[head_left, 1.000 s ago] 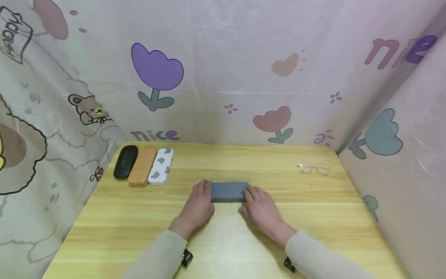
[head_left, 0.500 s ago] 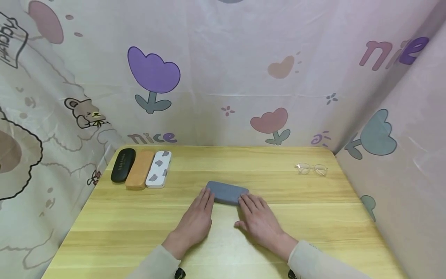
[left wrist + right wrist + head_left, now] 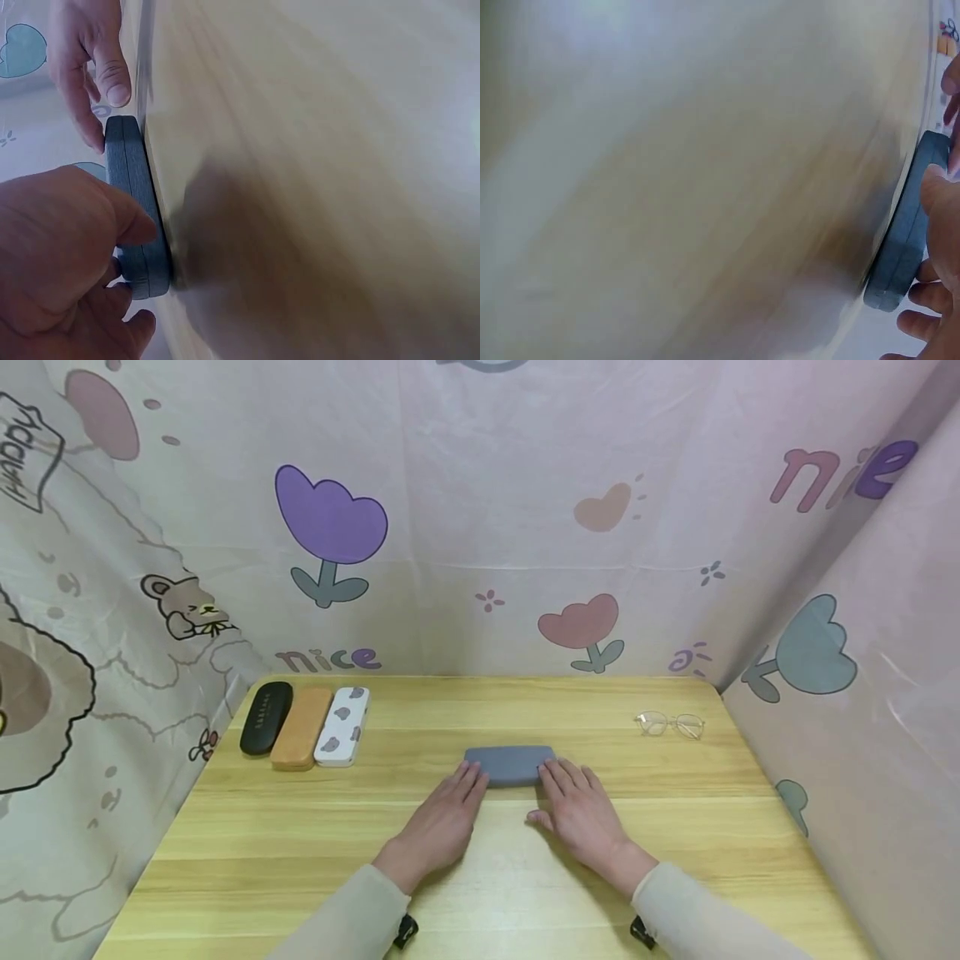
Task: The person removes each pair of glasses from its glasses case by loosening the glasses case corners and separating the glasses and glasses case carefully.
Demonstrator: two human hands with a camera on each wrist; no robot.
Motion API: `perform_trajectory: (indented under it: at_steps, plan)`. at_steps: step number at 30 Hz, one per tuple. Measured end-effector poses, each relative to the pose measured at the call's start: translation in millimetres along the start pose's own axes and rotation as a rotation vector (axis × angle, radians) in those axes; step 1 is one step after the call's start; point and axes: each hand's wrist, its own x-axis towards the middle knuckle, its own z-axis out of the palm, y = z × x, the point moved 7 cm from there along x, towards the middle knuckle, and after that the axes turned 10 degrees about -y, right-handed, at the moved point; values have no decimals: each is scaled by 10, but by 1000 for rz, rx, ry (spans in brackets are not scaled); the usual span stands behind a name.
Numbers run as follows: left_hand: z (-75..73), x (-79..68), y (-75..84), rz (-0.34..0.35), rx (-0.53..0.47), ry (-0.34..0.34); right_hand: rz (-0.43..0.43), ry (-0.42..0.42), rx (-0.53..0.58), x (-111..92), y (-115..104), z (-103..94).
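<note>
A blue-grey glasses case (image 3: 512, 763) lies lengthwise across the middle of the table, its lid down and a seam running along its front side. My left hand (image 3: 442, 818) touches the case's left end with extended fingers. At the opposite end, the fingers of my right hand (image 3: 581, 810) rest on the near right corner, the thumb pointing off to the side. In the left wrist view, the left thumb (image 3: 136, 223) lies against the front side of the case. The right wrist view has the right thumb (image 3: 934, 187) close to that same side.
Three more cases lie side by side at the back left: a black one (image 3: 266, 718), a tan one (image 3: 302, 727) and a white one with bear prints (image 3: 343, 727). Wire-frame eyeglasses (image 3: 671, 724) sit at the back right. A printed curtain (image 3: 450, 527) surrounds the wooden table (image 3: 487, 885).
The blue-grey case turned askew half a second ago and is now roughly straight again, a little farther right and back. Both hands moved with it, fingers kept at its ends.
</note>
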Motion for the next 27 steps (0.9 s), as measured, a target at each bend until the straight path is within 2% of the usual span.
perform_trajectory:
  at_steps: [10, 15, 23, 27]
  plan:
    - [0, 533, 105, -11, 11, -92, 58, -33, 25, 15, 181, 55]
    - [-19, 775, 176, -4, -1, -131, 114, -62, 54, 55, 391, 80]
    - [10, 1109, 275, 57, -9, -125, 213, -142, 83, 158, 762, 122]
    - [24, 1251, 317, 63, 12, -154, 248, -165, 97, 193, 917, 138]
